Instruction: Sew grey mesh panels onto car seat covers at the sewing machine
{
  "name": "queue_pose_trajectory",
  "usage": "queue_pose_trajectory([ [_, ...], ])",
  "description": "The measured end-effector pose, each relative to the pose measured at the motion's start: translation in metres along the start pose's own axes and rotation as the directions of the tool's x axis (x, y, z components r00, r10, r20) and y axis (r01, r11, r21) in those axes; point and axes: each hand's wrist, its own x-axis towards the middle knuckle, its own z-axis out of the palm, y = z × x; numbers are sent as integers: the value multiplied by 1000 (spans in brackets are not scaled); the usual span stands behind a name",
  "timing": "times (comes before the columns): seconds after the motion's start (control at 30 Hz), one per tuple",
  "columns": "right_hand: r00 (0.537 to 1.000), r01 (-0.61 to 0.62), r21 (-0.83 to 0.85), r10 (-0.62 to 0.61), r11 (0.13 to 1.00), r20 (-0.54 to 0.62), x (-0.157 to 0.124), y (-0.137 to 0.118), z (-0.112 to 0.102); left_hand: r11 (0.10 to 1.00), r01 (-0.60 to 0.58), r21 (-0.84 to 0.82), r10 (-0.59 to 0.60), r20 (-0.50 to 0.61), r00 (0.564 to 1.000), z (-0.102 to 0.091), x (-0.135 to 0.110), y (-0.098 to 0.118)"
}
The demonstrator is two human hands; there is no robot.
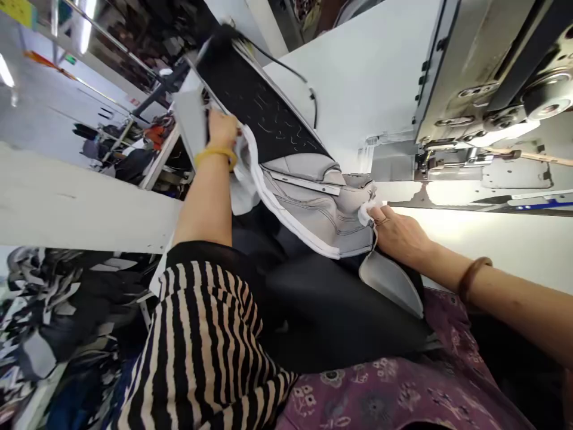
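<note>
A sewn cover (pixel 308 209), grey on its inner side with dark seams and a white edge strip, spans the space between my hands. It looks like a seat cover; black fabric (pixel 322 304) hangs below it over my lap. With arm stretched out, my left hand (pixel 222 129) has its fingers closed on the far left end of the cover near the white edging. My right hand (pixel 398 234) pinches the cover's right end, where white material bunches at the fingertips. Just under that hand hangs a grey flap (pixel 391 280).
The sewing machine (pixel 487 101) stands at upper right, beside a white table (pixel 358 65). A black panel (pixel 268 101) strewn with thread bits lies behind the cover. Blue-handled tweezers or a similar tool (pixel 544 203) rests at far right. Fabric scraps (pixel 67 310) pile up at lower left.
</note>
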Motion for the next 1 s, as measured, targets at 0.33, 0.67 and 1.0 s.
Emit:
queue_pose_trajectory([
  [0.33, 993, 113, -69, -110, 991, 53, 6, 4, -8, 862, -504, 58, 448, 378, 810, 27, -123, 168],
  [0.67, 987, 114, -25, -116, 993, -112, 4, 6, 1, 845, -526, 96, 458, 376, 805, 54, -124, 133],
  [1.0, 955, 162, -94, -180, 982, -237, 1, 9, 10, 791, -611, 27, 538, 445, 716, 49, -137, 134],
])
